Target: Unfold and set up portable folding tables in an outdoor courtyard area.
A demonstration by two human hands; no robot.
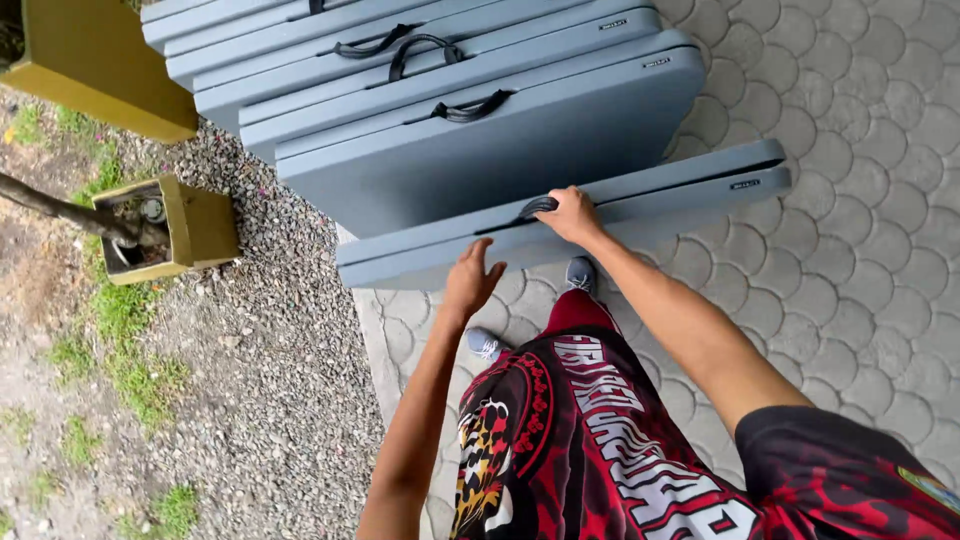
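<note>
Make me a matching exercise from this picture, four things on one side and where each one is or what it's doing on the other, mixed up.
1. right hand
2. left hand
3. stack of folded grey tables
4. yellow box

a. on the gravel
b. gripping the black handle
c. open against the nearest folded table
d. leaning behind the nearest table

Pairs: 1-b, 2-c, 3-d, 4-a

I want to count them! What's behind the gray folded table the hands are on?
Behind the nearest folded table, gripped by the right hand with the left hand beside it, a stack of folded tables leans, several with black handles. Their lower parts and anything farther back are covered.
</note>
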